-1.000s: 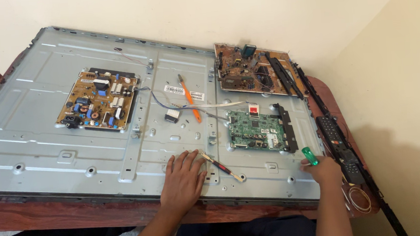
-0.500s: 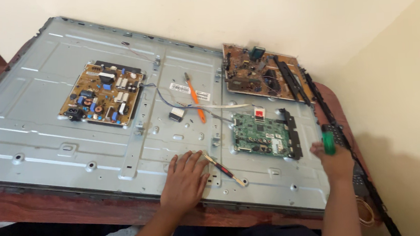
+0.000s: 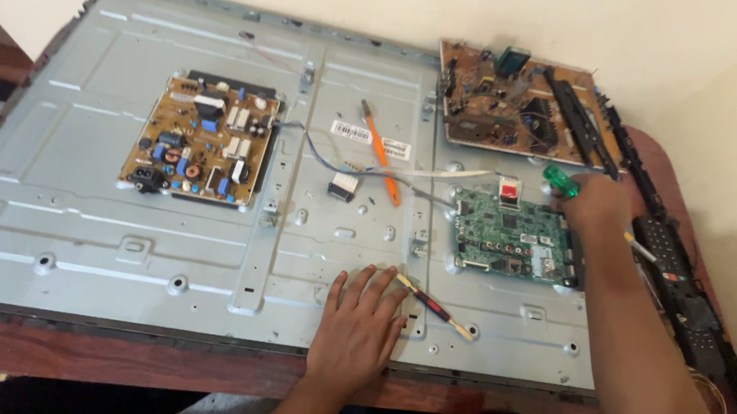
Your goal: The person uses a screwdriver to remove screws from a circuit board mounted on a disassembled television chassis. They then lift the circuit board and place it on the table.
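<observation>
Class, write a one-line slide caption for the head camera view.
Right hand holds a green-handled screwdriver beside the green circuit board; left hand rests flat on the grey metal panel.

Left hand (image 3: 355,329) lay flat, fingers spread, palm down; right hand (image 3: 595,204) was fisted, arm extended forward.
</observation>
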